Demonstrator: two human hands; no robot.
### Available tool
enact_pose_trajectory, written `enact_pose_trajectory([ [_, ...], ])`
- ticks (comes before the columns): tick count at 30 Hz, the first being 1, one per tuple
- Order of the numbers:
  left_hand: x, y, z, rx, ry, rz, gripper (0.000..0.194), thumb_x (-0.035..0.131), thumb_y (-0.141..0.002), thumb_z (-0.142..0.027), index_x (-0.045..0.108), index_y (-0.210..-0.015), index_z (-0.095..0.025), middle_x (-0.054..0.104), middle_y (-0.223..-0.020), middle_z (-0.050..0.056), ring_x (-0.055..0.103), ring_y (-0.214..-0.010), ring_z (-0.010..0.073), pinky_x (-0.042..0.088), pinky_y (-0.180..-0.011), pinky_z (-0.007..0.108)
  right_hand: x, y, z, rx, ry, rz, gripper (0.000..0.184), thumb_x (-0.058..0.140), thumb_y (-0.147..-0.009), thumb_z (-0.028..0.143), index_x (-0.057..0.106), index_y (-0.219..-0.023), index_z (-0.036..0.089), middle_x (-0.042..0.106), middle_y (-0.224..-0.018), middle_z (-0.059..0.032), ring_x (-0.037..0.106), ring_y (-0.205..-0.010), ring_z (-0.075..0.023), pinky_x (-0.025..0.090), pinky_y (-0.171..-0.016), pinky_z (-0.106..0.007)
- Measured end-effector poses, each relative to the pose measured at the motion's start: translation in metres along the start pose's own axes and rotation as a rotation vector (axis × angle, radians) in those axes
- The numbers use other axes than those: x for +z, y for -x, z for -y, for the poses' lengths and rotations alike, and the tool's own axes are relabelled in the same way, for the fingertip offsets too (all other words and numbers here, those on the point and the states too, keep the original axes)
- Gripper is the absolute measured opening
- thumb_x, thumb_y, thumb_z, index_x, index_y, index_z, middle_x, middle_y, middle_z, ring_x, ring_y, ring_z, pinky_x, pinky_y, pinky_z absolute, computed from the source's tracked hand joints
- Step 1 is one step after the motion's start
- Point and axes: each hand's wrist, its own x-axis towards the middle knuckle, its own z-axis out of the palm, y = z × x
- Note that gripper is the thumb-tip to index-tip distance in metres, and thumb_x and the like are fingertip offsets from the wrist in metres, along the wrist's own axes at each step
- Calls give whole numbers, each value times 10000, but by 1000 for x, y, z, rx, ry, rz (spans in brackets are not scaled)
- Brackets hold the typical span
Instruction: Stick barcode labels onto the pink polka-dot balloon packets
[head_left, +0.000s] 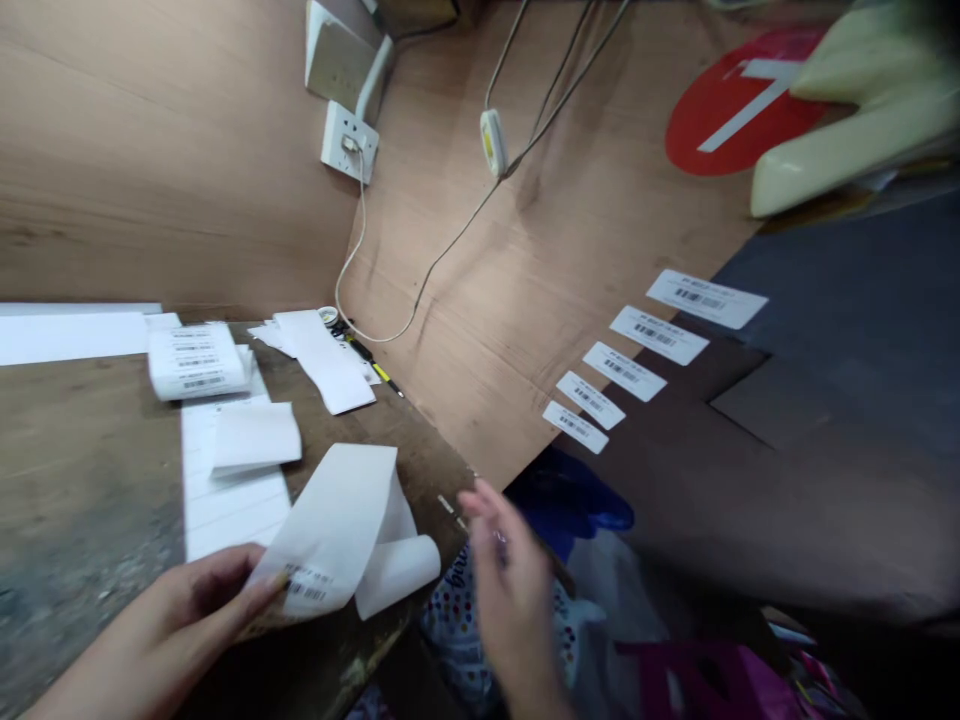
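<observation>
My left hand (199,610) pinches the lower left end of a label strip (330,520) between thumb and fingers. A barcode label shows near my thumb, while the rest of the strip is bare white backing that curls into a loose roll at the right. Off the desk edge, to the right of the strip, is my right hand (514,590), somewhat blurred. Its fingers point up and apart, and nothing shows in them. Several barcode labels, among them a lowest label (576,427), form a slanting row along the edge of the wooden panel.
On the worn desk (82,450) lie a roll of printed labels (196,362), a folded paper (255,440), a white strip (326,360) and a pen (386,378). A cable runs from the wall socket (349,142). Bags, including a blue bag (566,500), sit below.
</observation>
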Motion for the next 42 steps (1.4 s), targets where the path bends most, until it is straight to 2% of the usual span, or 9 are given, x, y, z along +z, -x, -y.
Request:
enact_pose_trajectory([
  [2, 6, 8, -16, 79, -8, 4, 374, 639, -706, -529, 659, -851, -185, 702, -846, 26, 624, -841, 226, 501, -770, 296, 43, 23, 13, 264, -381, 218, 507, 565, -845, 320, 392, -1300, 180, 676, -991, -94, 642, -893, -212, 518, -785, -352],
  [4, 9, 15, -28, 165, -48, -38, 351, 633, -723, -493, 635, -791, -149, 686, -783, 35, 615, -769, 198, 496, -713, 269, 78, 34, 26, 413, -659, 246, 527, 589, -824, 339, 357, -1261, 159, 684, -872, -67, 656, -807, -203, 530, -756, -354],
  [8, -2, 22, -32, 229, -103, 64, 270, 636, -750, -355, 644, -918, -144, 701, -893, 36, 626, -850, 192, 490, -777, 275, 111, 25, 39, 425, -753, 254, 367, 598, -809, 351, 391, -1068, 191, 625, -656, 20, 635, -629, -177, 542, -622, -332],
  [12, -15, 27, -24, 197, -8, -27, 249, 641, -751, -303, 643, -931, -131, 710, -924, 54, 645, -864, 198, 501, -814, 313, 104, 4, 40, 322, -594, 208, 332, 625, -787, 354, 445, -1019, 197, 636, -784, -33, 627, -706, -195, 537, -670, -380],
  [15, -17, 26, -23, 117, 95, -67, 285, 681, -712, -298, 637, -924, -113, 709, -908, 71, 650, -818, 195, 510, -800, 340, 91, -3, 45, -124, -267, 73, 264, 648, -780, 296, 589, -1024, 214, 607, -1075, -94, 559, -1016, -246, 450, -908, -453],
  [18, -18, 23, -23, 121, 109, -42, 297, 681, -712, -332, 635, -901, -108, 702, -859, 64, 634, -765, 179, 506, -763, 333, 90, 0, 50, -519, -152, 278, 247, 640, -797, 247, 648, -1044, 238, 630, -1122, -74, 503, -1128, -262, 433, -956, -471],
  [25, -25, 25, -18, 221, 67, 160, 221, 572, -810, -324, 656, -895, -138, 680, -895, 41, 601, -860, 165, 444, -878, 322, 105, 9, 48, -255, -377, 463, 152, 598, -833, 205, 673, -961, 235, 676, -958, -46, 619, -909, -187, 521, -817, -346],
  [33, -25, 22, -15, 196, -83, 47, 249, 539, -831, -346, 633, -822, -116, 660, -817, 41, 568, -743, 147, 463, -729, 270, 110, 17, 52, -456, -226, 324, 184, 530, -854, 145, 661, -967, 209, 674, -907, -57, 605, -864, -191, 505, -808, -363],
  [42, -20, 20, -10, 210, -184, 15, 250, 514, -832, -349, 623, -793, -127, 630, -762, 12, 540, -700, 138, 446, -666, 233, 111, 27, 42, -385, -214, 231, 169, 537, -847, 110, 642, -947, 197, 645, -890, -51, 596, -853, -176, 501, -795, -328],
])
